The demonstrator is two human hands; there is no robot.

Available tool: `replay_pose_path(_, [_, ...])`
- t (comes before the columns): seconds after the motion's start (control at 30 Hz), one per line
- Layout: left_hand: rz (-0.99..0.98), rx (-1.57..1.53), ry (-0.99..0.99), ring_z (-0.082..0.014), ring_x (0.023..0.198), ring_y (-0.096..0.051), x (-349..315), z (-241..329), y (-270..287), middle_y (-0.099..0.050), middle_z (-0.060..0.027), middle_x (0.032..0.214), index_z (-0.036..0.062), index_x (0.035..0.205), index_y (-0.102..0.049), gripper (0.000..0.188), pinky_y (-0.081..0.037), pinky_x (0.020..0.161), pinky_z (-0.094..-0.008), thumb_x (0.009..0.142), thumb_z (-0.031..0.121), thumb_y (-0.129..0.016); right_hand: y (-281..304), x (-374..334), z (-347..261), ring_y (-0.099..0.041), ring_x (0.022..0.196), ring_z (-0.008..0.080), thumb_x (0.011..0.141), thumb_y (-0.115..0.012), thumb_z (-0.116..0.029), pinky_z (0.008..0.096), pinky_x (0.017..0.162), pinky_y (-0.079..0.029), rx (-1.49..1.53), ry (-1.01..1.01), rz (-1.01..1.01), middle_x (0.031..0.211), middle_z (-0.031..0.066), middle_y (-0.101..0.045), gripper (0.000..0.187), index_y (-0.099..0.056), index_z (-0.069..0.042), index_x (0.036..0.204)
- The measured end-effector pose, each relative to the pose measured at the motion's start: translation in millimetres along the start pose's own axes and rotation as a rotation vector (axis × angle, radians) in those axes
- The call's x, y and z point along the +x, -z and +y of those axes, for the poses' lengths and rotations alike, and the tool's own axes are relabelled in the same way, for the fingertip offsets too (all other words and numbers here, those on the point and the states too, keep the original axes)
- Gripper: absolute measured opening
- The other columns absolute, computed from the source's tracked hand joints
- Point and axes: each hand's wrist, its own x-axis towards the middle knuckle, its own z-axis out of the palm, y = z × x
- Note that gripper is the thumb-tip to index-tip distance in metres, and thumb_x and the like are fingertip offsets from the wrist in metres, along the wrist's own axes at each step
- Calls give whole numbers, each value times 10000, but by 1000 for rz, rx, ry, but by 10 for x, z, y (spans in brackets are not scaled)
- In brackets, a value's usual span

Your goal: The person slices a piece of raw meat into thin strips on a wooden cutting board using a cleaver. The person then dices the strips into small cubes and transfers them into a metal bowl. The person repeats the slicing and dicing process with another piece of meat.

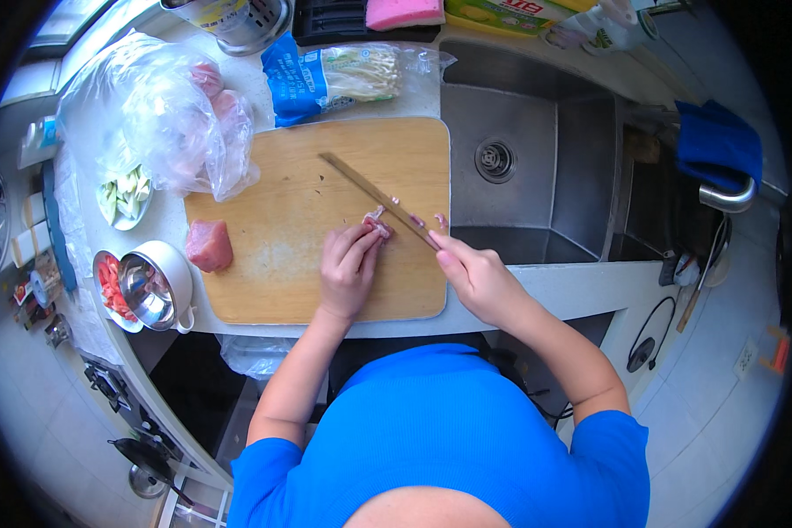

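Note:
My right hand (477,275) grips the handle end of a kitchen knife (365,188), its blade seen almost edge-on and slanting to the far left above the wooden cutting board (282,290). Curled fingers of my left hand (348,268) press a small piece of raw meat (379,225) onto the board, just left of the blade. A few meat scraps (440,220) lie to the right of the knife. At the board's left edge sits a larger pink block of meat (209,246).
Left of the board stand a metal-lined white cup (185,273), a dish of red pieces (112,286), a dish of pale green slices (126,195) and a plastic bag of meat (163,106). Packaged enoki mushrooms (356,75) lie behind. A steel sink (515,202) adjoins on the right.

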Motion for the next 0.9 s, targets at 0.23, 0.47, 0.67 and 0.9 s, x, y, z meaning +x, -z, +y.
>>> replay_pose_path(0.23, [-42,40,30,-339,916,-610,-79,-39,-6,-653,-136,953,-7,987,-675,299,-505,788,-412,694,-70,-678,161,-383,-189,-666,680,413,975,-538,-283,468,600,-539,-176,-66,-191,763,259,-658,421,-541,50,1232])
replay_pose_path(0.47, [-62,13,93,-355,914,-615,-73,-33,-3,-654,-154,979,-5,1027,-669,321,-511,804,-422,710,-59,-669,35,-135,-190,-657,628,410,963,-548,-300,463,555,-540,-225,-37,-205,692,238,-648,428,-540,44,1219])
replay_pose_path(0.67, [-32,-6,56,-372,945,-616,-103,-77,-51,-657,-171,1014,-10,1036,-670,328,-509,826,-444,710,-51,-671,-368,242,-76,-661,626,391,956,-548,-325,459,562,-547,-305,187,-91,684,235,-646,427,-560,40,1178])
replay_pose_path(0.9, [-58,27,72,-351,985,-634,-110,-47,-37,-675,-158,1037,4,1008,-681,291,-514,839,-414,723,-56,-676,-136,-115,57,-660,695,412,950,-561,-235,462,610,-547,-205,89,-130,773,255,-656,397,-535,43,1232])
